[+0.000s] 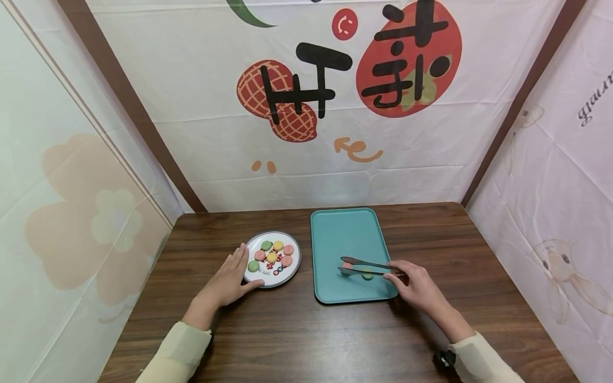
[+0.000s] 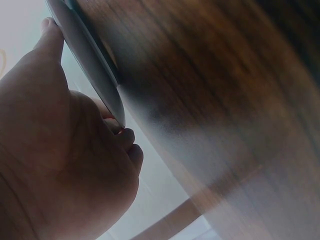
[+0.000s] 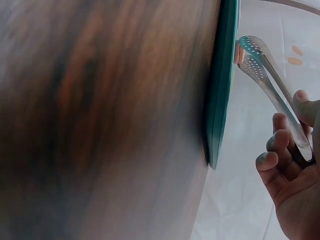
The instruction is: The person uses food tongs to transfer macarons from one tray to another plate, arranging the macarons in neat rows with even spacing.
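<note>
My left hand [image 1: 230,279] holds the left rim of a white plate [image 1: 292,268], thumb at its front edge and fingers along the side. Several pink, green and yellow macarons [image 1: 272,257] lie on the plate. In my right hand [image 1: 416,284] is a pair of metal tongs [image 1: 366,263], its perforated tips [image 3: 252,70] spread apart low over a teal tray [image 1: 345,229]. A pink macaron [image 1: 347,265] sits at the tips, partly hidden by them. Close to the tongs' lower arm, a green macaron [image 1: 367,276] rests on the tray.
Plate and tray stand side by side on a dark wooden table [image 1: 306,330], the tray to the right. White printed cloth [image 1: 306,186] hangs behind the table's back edge and along both sides. A black band [image 1: 445,359] shows near the right sleeve.
</note>
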A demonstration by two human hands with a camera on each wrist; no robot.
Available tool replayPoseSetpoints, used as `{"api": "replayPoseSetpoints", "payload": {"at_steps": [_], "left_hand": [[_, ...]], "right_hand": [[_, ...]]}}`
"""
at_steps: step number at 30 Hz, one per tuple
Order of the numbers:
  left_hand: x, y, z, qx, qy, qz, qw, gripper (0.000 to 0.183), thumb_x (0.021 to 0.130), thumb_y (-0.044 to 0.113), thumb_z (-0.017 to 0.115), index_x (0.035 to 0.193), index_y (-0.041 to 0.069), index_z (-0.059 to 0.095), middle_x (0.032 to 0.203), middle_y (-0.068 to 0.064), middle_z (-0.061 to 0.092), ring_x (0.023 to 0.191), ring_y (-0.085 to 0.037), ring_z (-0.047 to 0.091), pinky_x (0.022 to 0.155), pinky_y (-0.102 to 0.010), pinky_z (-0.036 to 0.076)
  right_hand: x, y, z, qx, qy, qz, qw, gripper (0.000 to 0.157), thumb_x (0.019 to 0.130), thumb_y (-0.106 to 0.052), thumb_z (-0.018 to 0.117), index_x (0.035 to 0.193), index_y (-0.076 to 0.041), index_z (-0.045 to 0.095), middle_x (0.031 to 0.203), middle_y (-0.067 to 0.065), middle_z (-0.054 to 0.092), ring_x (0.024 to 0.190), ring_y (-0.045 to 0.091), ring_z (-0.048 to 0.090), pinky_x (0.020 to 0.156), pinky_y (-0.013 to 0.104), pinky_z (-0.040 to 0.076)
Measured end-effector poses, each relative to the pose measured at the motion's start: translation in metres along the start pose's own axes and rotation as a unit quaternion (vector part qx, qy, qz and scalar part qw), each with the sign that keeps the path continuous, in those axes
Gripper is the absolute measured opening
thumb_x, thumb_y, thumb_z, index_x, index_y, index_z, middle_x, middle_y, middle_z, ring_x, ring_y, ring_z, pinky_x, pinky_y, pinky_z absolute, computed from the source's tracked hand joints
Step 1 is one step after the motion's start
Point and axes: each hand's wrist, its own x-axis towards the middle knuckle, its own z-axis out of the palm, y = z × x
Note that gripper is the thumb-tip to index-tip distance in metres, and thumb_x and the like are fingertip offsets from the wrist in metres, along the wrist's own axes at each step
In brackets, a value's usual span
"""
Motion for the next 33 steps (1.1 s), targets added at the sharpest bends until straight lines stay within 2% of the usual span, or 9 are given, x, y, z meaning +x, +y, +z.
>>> {"api": "replayPoseSetpoints", "payload": {"at_steps": [7,21,33], "left_hand": [[0.000,0.001,-0.001,0.000,-0.001,-0.001,1.0000,0.112,0.101,0.067,0.062,0.166,-0.013,0.016,0.176,-0.031,0.010,0.163,-0.045,0.014,0.133,-0.060,0.016],[0.000,0.000,-0.001,-0.001,0.000,-0.001,1.0000,0.113,0.101,0.068,0.061,0.166,-0.013,0.017,0.176,-0.031,0.010,0.163,-0.045,0.015,0.133,-0.060,0.016],[0.000,0.000,-0.001,-0.004,-0.004,-0.004,1.0000,0.113,0.101,0.069,0.061,0.166,-0.012,0.015,0.176,-0.030,0.009,0.163,-0.045,0.014,0.133,-0.060,0.015]], "right_hand": [[0.002,-0.004,0.005,0.000,0.000,0.004,1.000,0.029,0.097,-0.005,0.080,0.123,0.007,0.073,0.102,0.008,0.076,0.083,0.008,0.073,0.069,0.027,0.065],[0.010,-0.011,0.014,0.011,-0.005,-0.009,1.000,0.026,0.098,-0.007,0.079,0.121,0.004,0.074,0.093,-0.005,0.070,0.079,0.002,0.068,0.067,0.025,0.063],[0.018,-0.015,0.024,0.022,-0.014,-0.009,1.000,0.027,0.100,-0.010,0.078,0.123,0.003,0.074,0.096,-0.003,0.072,0.081,0.002,0.068,0.068,0.025,0.063]]}}
